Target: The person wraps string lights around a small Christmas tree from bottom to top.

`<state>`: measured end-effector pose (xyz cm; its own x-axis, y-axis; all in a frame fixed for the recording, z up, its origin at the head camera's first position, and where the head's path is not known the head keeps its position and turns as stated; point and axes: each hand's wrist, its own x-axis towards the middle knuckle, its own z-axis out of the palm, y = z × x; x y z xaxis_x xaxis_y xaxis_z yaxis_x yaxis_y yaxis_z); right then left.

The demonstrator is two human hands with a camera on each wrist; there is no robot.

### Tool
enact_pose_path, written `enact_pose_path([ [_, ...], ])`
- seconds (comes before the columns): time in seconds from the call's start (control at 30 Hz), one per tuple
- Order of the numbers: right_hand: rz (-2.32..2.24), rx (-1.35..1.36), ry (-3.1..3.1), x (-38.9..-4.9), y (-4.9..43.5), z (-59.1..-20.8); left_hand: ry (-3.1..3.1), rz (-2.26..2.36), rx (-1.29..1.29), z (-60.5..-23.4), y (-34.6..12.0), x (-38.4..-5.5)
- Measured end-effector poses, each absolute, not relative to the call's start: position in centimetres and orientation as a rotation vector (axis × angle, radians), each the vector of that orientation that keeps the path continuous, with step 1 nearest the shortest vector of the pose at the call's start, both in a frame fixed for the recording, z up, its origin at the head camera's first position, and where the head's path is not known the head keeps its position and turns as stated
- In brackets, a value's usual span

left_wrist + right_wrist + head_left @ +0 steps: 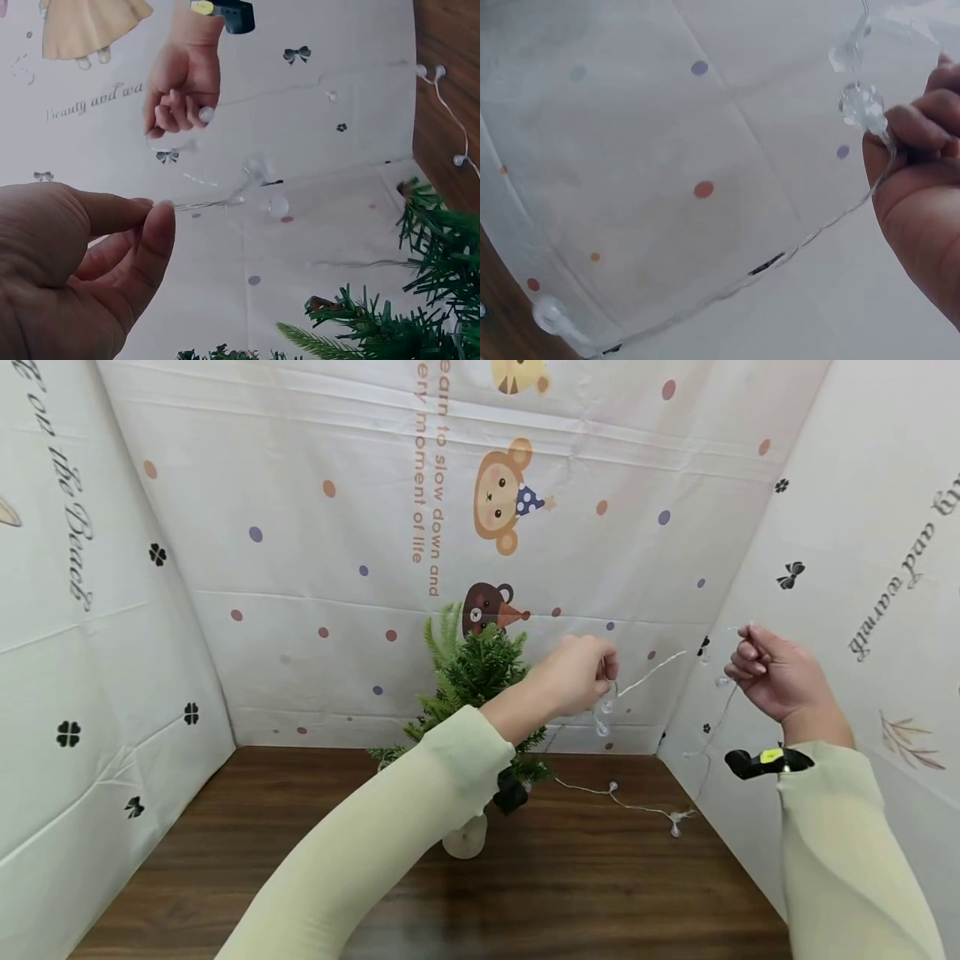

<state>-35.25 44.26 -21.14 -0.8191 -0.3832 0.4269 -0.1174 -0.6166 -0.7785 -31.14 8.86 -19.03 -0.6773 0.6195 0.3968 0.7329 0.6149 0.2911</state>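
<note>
A string of fairy lights with clear bulbs [602, 727] runs between the two hands. My left hand [573, 675], reaching past the small artificial pine tree [487, 664], pinches the twisted wire between thumb and fingertips; the left wrist view shows a bulb [278, 206] just beyond that pinch. Off to the right, my right hand [780, 677] is raised and holds another stretch of the string with curled fingers. A faceted bulb [862, 106] sits right at those fingers. From there the wire droops to the table and back toward the tree's lower branches.
The tree stands on a pale round base [465, 839], partly behind the left sleeve. A small black box [512, 793] sits under its lower branches. Loose bulbs [676, 827] lie on the brown wooden table [600, 893]. Printed cloth walls [300, 568] enclose the back and sides.
</note>
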Motion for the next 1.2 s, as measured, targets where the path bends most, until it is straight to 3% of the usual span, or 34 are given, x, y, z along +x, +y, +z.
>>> enact_pose_path([
  [0.2, -2.664, -0.725, 1.438, -35.4, 43.0, -19.6, -2.628, -0.592, -1.045, -18.7, 9.4, -31.6],
  [0.47, -2.648, -0.57, 1.684, -36.3, 40.4, -18.1, -2.81, -0.098, -0.985, -18.6, 10.6, -32.4],
  [0.77, -2.647, -0.359, 1.898, -37.4, 35.3, -14.1, -2.79, -0.068, -1.034, -19.1, 10.3, -32.1],
  [0.97, -2.565, -0.269, 2.093, -39.4, 31.9, -12.7, -2.744, -0.197, -0.992, -16.4, 8.8, -31.5],
  [1.2, -2.488, -0.19, 2.22, -41.6, 29.2, -11.6, -2.586, -0.501, -0.915, -12.1, 2.7, -30.9],
])
